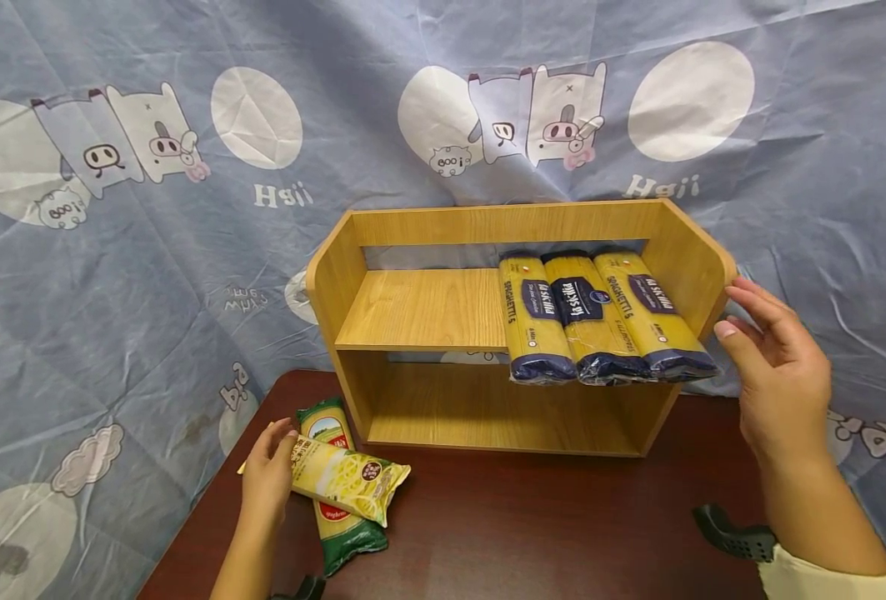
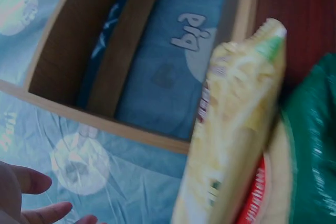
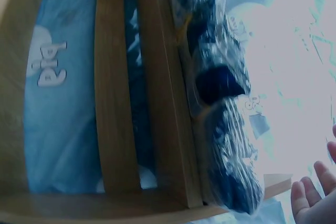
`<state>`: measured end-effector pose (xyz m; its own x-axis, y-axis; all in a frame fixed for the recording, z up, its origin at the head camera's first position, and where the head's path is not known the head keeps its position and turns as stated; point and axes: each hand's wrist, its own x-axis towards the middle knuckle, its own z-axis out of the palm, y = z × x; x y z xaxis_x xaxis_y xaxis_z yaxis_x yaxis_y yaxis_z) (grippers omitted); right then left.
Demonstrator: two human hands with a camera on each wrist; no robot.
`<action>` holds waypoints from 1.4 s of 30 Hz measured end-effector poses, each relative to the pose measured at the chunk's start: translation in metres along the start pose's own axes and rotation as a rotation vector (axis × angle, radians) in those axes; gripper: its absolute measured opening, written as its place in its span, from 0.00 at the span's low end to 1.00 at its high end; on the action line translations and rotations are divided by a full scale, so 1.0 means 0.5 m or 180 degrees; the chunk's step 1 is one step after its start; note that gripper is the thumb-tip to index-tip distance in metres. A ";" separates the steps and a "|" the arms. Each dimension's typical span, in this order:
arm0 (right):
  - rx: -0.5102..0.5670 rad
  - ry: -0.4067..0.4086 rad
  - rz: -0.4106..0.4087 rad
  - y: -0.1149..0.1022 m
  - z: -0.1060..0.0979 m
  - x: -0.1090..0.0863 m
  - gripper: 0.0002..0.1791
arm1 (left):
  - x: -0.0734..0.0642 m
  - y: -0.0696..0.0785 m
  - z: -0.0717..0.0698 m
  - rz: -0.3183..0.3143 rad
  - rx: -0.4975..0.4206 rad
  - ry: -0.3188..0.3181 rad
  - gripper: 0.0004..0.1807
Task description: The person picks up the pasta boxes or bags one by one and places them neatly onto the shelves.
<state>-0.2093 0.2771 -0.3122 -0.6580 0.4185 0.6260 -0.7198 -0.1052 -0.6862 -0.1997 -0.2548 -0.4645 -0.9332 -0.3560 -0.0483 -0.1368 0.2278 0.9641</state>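
My left hand (image 1: 270, 467) is at the left end of a yellow noodle packet (image 1: 352, 479), fingers loosely bent. In the left wrist view its fingers (image 2: 39, 213) show beside the packet, with nothing between them. That packet lies slantwise across a green-ended spaghetti packet (image 1: 352, 542) on the table. My right hand (image 1: 783, 375) is raised at the right side of a wooden shelf (image 1: 427, 308), fingers spread and holding nothing. Close to it, three yellow spaghetti packets (image 1: 536, 333) with dark blue ends lie side by side on the upper level, their ends jutting past its front edge.
The shelf's lower level (image 1: 488, 408) has a bare wooden floor. Its side panel (image 1: 690, 258) rises on the right. A dark red tabletop (image 1: 548, 525) stretches in front. Behind and to the left hangs a blue-grey printed cloth (image 1: 352, 100).
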 end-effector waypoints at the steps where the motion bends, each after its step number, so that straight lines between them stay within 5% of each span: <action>1: -0.0124 0.0000 0.0061 -0.002 -0.001 0.006 0.23 | -0.001 -0.007 -0.002 -0.0013 0.0022 0.0029 0.29; 9: -0.1453 -0.0360 0.0507 0.004 -0.003 0.044 0.35 | -0.012 -0.065 -0.011 -0.0171 0.0192 0.0219 0.29; 15: -0.1498 -0.0709 0.0744 0.019 -0.014 0.069 0.39 | -0.019 -0.100 -0.007 -0.0258 0.0286 0.0283 0.26; 26: -0.2498 -0.0902 0.0795 0.032 -0.027 0.103 0.37 | -0.020 -0.145 0.013 -0.0482 0.0225 0.0449 0.23; 31: -0.3059 -0.1013 0.0709 0.026 -0.029 0.116 0.37 | -0.015 -0.155 0.017 -0.0614 0.0006 0.0359 0.28; 35: -0.3404 -0.1094 0.0555 0.026 -0.032 0.122 0.38 | -0.008 -0.162 0.015 -0.0811 -0.0378 0.0047 0.28; 42: -0.3620 -0.1226 0.0359 0.027 -0.045 0.125 0.39 | 0.002 -0.168 0.014 -0.1003 -0.0588 -0.0101 0.37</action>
<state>-0.2551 0.3219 -0.2904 -0.8669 0.1410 0.4782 -0.1750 0.8121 -0.5567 -0.1916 -0.2680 -0.5472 -0.8650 -0.3538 -0.3558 -0.3597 -0.0574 0.9313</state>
